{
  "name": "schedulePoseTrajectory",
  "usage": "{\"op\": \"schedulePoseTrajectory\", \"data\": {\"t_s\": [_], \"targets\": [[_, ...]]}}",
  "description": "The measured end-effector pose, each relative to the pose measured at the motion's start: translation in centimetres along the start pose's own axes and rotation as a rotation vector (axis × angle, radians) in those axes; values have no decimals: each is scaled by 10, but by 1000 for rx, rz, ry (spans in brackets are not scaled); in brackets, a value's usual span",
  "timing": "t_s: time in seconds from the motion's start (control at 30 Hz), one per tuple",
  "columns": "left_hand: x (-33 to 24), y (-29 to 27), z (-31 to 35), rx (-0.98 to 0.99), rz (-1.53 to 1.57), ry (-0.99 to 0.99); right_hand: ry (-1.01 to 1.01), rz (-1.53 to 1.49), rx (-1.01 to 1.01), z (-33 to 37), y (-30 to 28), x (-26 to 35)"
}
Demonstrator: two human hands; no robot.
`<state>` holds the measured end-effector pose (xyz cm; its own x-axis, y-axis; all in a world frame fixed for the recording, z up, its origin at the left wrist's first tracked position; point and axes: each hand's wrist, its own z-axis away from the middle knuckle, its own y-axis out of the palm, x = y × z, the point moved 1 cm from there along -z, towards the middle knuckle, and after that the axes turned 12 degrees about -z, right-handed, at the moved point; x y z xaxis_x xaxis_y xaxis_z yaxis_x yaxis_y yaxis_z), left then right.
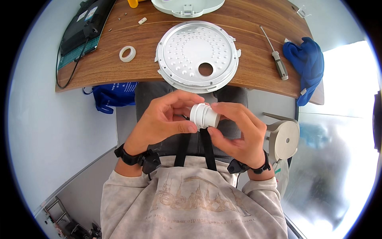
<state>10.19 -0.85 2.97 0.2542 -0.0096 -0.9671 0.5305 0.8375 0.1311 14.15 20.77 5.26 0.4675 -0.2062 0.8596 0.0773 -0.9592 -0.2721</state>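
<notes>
Above my lap, a short white ribbed cylinder (pixel 204 116) lies on its side between my two hands. My left hand (pixel 161 119) grips its left end, thumb below and fingers above. At the right end, my right hand (pixel 242 133) pinches it between thumb and fingertips. Just beyond them, a round white dimpled plate (pixel 195 46) with one large round hole near its front right sits at the table's front edge and overhangs it. Left of the plate lies a white ring (pixel 127 54).
The wooden table (pixel 254 24) also bears a screwdriver (pixel 280 65), a blue cloth (pixel 304 59), a black device (pixel 85 30) with a cable, a pale green-white cover (pixel 187 10) and several small bits. A blue bag (pixel 113 95) hangs below the left edge; a beige stool (pixel 283 137) stands right.
</notes>
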Motion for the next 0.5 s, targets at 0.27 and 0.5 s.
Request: {"op": "schedulePoseTrajectory", "data": {"t_s": [0.27,0.5], "targets": [[-3,1,0,52,-57,74,26,46,10,1,-3,3],[-3,2,0,45,-80,133,-11,40,-13,0,-1,4]]}}
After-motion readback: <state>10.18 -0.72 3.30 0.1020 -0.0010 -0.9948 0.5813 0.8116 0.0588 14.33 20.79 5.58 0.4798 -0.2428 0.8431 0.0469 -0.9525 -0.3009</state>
